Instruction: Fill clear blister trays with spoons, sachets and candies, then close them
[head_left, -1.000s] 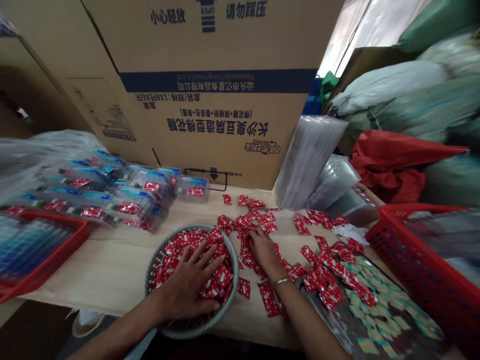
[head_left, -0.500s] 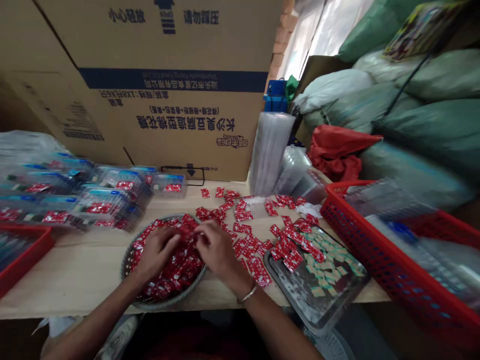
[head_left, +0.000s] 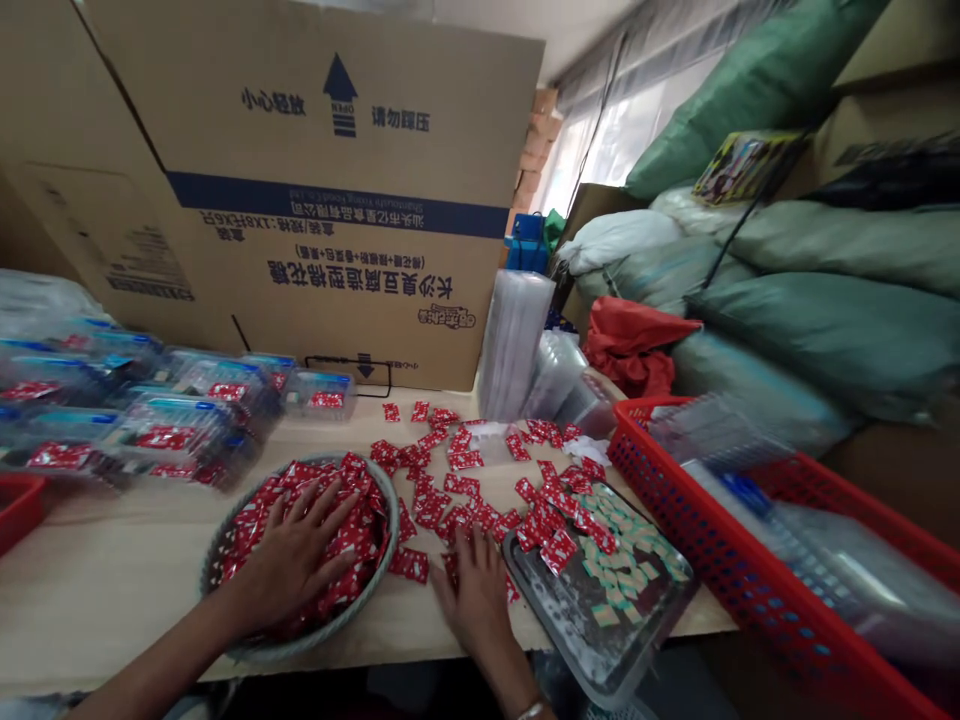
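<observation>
My left hand [head_left: 291, 560] lies flat with its fingers spread on a heap of small red sachets inside a round grey basket [head_left: 379, 480]. My right hand [head_left: 474, 592] rests palm down, fingers stretched out, on the wooden table [head_left: 105, 570] over several loose red sachets [head_left: 450, 482] scattered beside the basket. Just right of that hand sits a metal tray [head_left: 585, 625] holding small green-and-tan packets and some red sachets along its far edge.
A big printed cardboard box [head_left: 315, 210] stands behind the table. Clear plastic packs with red sachets [head_left: 172, 420] pile up at the left. A red basket [head_left: 720, 570] with clear packs is at the right; stacked clear trays [head_left: 517, 340] and green sacks [head_left: 810, 330] lie beyond.
Both hands were together at the basket's right rim half a second ago. The left hand has spread flat on the heap and the right hand has moved down onto the table beside the tray.
</observation>
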